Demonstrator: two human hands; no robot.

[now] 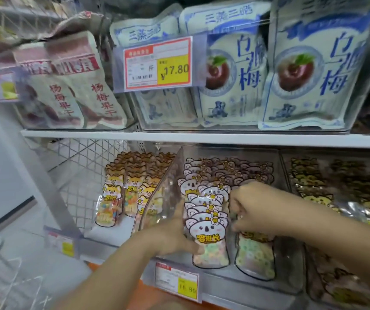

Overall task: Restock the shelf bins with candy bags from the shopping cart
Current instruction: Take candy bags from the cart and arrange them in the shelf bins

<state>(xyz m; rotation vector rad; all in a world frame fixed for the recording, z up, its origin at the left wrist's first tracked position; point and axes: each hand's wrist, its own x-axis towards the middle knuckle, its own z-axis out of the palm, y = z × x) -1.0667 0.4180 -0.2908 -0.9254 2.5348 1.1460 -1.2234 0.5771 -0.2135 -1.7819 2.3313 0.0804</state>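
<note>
Down at the front, a yellow price tag (pixel 177 280) on the shelf edge. The left hand (pixel 172 238) grips the frontmost of the koala candy bags (pixel 206 231), fingers wrapped on its left side, the row standing in the clear bin (pixel 287 285). The right hand (pixel 255 209) has its fingers curled at the row's right edge; a real pinch or not, can't tell. Fox candy bags (pixel 132 189) just left, plum bags (pixel 313 70) above.

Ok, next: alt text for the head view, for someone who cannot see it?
A left hand grips the front koala-faced candy bag of a row in a clear plastic shelf bin, the right hand curled against the row's other side. Orange fox-faced bags stand left; blue-and-white plum pouches above.
</note>
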